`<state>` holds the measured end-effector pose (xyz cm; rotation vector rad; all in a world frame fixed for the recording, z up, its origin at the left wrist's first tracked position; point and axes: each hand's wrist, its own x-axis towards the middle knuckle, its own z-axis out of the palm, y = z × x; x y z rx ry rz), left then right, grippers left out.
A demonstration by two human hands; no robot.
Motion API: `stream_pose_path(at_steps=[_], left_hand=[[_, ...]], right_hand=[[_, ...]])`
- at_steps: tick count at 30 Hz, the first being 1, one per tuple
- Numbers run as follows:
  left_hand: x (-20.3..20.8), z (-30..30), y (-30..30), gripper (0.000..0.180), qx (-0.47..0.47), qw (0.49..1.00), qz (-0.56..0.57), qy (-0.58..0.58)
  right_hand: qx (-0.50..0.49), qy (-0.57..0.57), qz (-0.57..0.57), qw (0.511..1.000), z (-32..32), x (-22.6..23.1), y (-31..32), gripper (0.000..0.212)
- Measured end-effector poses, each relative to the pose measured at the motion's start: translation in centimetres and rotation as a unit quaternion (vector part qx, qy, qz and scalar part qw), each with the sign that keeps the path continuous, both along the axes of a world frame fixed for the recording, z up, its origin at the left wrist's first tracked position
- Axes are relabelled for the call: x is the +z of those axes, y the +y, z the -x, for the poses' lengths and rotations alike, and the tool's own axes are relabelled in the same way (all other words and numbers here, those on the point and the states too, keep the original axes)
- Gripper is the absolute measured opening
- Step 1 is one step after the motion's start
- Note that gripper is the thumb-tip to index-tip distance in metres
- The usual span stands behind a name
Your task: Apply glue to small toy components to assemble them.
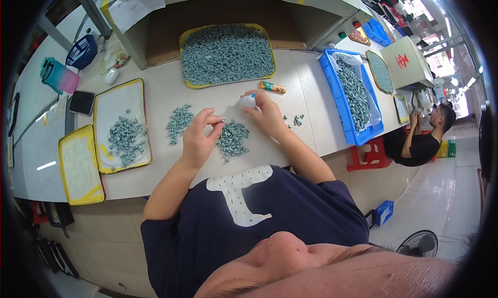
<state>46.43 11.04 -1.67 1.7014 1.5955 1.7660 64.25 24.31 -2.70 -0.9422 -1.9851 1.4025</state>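
Observation:
My left hand [199, 134] is above the table, thumb and forefinger pinched on a small grey-green piece [223, 120]. My right hand [267, 114] is wrapped round a small white bottle [246, 101] with a blue tip. Below and between the hands lies a loose pile of grey-green pieces [233, 141]. A second, smaller pile [179, 122] is just left of my left hand. A few pieces [298, 120] are scattered to the right of my right wrist. Beyond the right hand an orange and green tube [273, 87] lies on its side.
A full yellow-rimmed tray [182, 77] stands under the shelf. At left are another tray [149, 142] with pieces, a yellow-edged tray [80, 165], a phone [82, 102] and a tumbler [58, 76]. At right stands a blue crate [336, 98]; a co-worker [423, 137] sits beyond.

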Motion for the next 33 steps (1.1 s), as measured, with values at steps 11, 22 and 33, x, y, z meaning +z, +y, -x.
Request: stream_pose_path(at_steps=[11,22,33], left_hand=[[-0.7,-0.3,0.2,0.046,-0.004,1.000,0.022,-0.018],[-0.5,-0.4,0.1,0.046,-0.034,0.999,0.017,-0.038],[0.1,-0.3,-0.1,0.028,-0.056,0.997,0.005,-0.062]], right_hand=[[-0.028,-0.358,-0.157,0.920,-7.4,4.9,2.4,0.018],[-0.071,-0.317,-0.195,0.926,-7.7,3.1,1.1,0.016],[0.047,-0.001,-0.197,0.979,0.4,7.5,-3.8,0.019]])
